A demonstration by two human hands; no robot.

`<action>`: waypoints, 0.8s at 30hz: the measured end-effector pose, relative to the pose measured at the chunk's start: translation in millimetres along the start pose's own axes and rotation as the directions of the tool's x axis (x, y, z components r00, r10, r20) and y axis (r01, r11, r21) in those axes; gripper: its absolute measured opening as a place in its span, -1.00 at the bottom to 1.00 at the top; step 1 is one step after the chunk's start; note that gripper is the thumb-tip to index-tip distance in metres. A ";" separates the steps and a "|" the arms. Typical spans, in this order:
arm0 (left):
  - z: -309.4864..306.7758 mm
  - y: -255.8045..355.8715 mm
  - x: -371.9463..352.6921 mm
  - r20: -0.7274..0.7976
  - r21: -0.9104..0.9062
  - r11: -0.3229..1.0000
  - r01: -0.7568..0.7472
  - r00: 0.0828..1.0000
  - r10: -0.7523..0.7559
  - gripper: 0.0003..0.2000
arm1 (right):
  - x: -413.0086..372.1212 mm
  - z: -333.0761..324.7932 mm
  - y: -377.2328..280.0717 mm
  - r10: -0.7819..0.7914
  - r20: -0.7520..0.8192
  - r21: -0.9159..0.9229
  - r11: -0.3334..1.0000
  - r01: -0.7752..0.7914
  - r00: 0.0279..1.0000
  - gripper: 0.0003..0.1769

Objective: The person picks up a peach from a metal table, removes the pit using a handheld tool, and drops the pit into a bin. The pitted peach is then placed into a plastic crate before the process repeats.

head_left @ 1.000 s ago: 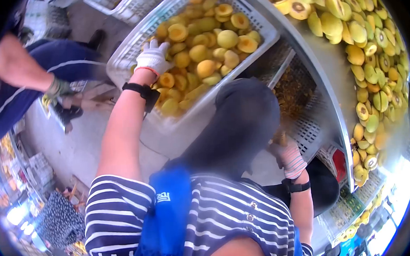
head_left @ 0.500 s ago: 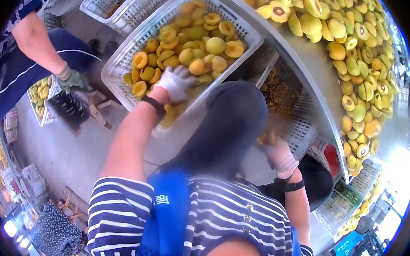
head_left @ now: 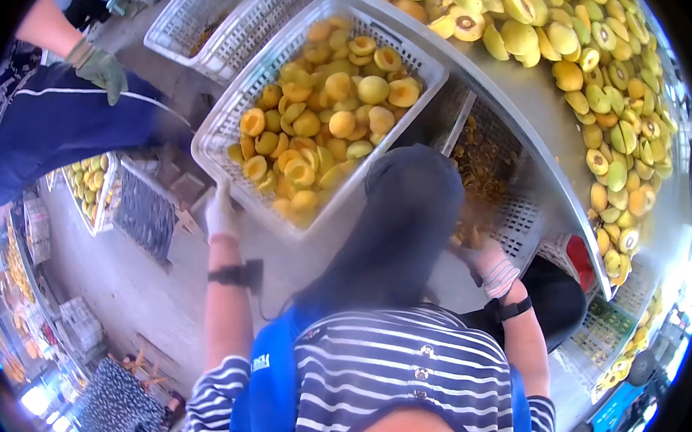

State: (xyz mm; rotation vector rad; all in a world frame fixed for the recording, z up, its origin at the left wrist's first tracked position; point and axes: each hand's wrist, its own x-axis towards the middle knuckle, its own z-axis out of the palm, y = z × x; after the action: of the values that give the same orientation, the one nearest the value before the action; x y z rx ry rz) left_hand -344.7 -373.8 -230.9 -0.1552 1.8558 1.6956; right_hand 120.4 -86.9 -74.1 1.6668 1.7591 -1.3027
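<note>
A white plastic crate [head_left: 337,205] full of pitted yellow peach halves [head_left: 309,123] stands in front of me, left of my raised knee. My left hand [head_left: 220,212], in a pale glove, is at the crate's near left corner, fingertips right at its wall; the fingers are smeared and seen edge-on. Lower right, my right hand [head_left: 491,262], in a white striped-cuff glove, has its fingers curled beside a lower crate [head_left: 517,225] of brown pits and scraps [head_left: 477,160]. A dark shape shows by those fingers, and I cannot tell what they hold.
A metal table [head_left: 513,99] curves along my right, piled with peach halves [head_left: 602,66], some with pits. At the left is another person's gloved hand [head_left: 103,71] and leg. Beyond them stand a fruit crate [head_left: 87,192] and, at the back, more white crates [head_left: 191,19].
My left hand has left the peaches and moved down and left to the crate's corner. The other person's hand has risen. My right hand stays by the lower crate. The view has shifted slightly.
</note>
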 end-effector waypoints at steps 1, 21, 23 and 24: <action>-4.3 -19.9 1.5 0.057 -0.105 0.994 0.000 0.998 0.006 -0.65 | -1.2 1.7 -1.4 0.003 -0.015 0.024 1.000 -0.002 1.000 -0.63; 104.7 124.6 -58.2 0.199 -0.136 0.972 0.192 0.966 -0.163 -0.56 | 21.8 -6.4 41.2 -0.367 -0.047 -0.426 0.849 0.314 0.929 -0.65; 66.4 74.3 -18.8 0.028 0.081 0.981 0.177 0.983 -0.180 -0.53 | 46.2 8.4 59.1 -0.322 -0.052 -0.325 0.901 0.289 0.945 -0.65; 59.8 64.1 -10.9 -0.150 0.300 0.929 0.214 0.973 -0.176 -0.50 | 42.4 3.5 50.5 -0.339 -0.055 -0.332 0.893 0.303 0.939 -0.65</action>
State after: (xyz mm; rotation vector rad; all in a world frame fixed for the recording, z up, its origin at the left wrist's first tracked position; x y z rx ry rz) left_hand -345.2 -310.2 -169.6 -0.3056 2.0973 1.2613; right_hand 156.8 -72.7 -127.4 1.3287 2.2506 -0.9893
